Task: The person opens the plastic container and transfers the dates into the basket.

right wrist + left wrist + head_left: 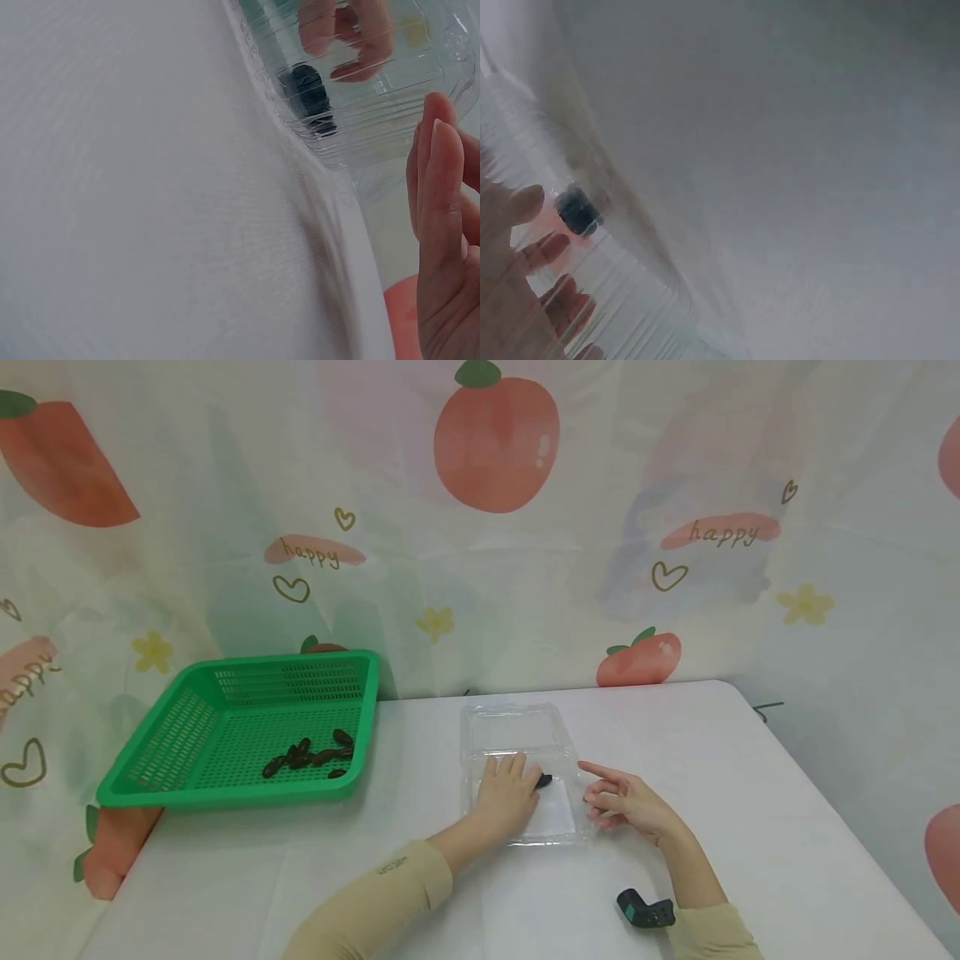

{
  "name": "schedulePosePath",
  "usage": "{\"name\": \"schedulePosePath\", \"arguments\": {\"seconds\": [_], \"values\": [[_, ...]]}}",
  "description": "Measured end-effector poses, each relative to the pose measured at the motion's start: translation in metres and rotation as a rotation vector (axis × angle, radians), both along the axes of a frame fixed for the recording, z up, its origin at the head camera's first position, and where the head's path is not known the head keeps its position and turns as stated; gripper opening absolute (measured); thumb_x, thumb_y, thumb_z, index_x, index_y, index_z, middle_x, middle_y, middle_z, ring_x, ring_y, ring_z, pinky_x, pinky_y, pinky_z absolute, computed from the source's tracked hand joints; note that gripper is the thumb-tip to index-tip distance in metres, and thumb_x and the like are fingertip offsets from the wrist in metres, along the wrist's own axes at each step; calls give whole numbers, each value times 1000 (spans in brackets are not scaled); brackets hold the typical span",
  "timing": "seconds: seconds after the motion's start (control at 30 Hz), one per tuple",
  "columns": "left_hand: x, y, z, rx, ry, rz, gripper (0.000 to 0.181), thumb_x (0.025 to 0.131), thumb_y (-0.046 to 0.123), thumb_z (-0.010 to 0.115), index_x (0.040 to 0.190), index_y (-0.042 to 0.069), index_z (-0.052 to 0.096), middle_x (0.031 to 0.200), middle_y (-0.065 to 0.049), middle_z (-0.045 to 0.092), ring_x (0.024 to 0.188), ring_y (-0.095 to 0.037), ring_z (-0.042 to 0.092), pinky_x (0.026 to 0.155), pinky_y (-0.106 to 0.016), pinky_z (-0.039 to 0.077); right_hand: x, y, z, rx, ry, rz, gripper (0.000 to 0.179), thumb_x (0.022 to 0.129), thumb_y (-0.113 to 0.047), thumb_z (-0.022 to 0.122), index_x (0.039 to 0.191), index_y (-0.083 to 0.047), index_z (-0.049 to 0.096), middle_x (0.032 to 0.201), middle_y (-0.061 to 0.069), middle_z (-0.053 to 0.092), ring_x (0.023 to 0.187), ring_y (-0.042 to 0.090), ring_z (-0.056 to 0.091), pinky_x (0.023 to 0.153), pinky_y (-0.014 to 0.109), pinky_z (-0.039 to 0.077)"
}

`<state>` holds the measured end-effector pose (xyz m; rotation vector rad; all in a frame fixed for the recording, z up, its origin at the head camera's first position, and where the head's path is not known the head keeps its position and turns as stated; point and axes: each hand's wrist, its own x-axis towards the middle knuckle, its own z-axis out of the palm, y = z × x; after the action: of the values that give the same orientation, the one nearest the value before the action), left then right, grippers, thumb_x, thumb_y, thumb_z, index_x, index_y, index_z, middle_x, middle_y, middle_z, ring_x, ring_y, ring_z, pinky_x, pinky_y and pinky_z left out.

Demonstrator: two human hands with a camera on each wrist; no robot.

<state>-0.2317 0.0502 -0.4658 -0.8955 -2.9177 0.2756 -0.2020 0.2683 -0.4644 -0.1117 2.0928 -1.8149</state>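
A clear plastic clamshell box (512,725) lies with its lid folded back on the white table. Inside its near tray is a dark, oblong, wrinkled piece (543,781), date-like in shape; it shows through the plastic wall in both wrist views. My left hand (507,795) reaches over the tray beside that piece. In the right wrist view, the left fingers (369,34) hang loosely curved, apart from the dark piece (311,94). My right hand (633,802) is at the box's right edge, index finger pointing out and the others loosely bent, holding nothing. Whether its fingertips touch the rim, I cannot tell.
A green perforated basket (247,797) stands at the left, several similar dark pieces (300,755) gathered at its right side. A small black device (647,911) is by the right wrist. A printed cloth (540,593) hangs behind the table.
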Motion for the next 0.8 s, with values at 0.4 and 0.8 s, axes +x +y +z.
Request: {"name": "schedulePosePath", "arguments": {"seconds": [0.4,0.8], "values": [[-1,2,-7,-54,38,-7,42,94,44,40,127,19,47,120,-3,44,113,-20,41,99,-43,31,-1,-1,1,5,3,1,63,88,-5,58,141,2,25,88,5,58,69,11,61,62,27,54],[-2,6,-8,-66,19,-14,42,93,47,42,127,24,48,121,-1,44,114,-18,39,100,-39,30,-1,0,-1,-3,-4,5,65,88,-8,59,142,0,24,88,4,58,69,11,61,61,26,53]]}}
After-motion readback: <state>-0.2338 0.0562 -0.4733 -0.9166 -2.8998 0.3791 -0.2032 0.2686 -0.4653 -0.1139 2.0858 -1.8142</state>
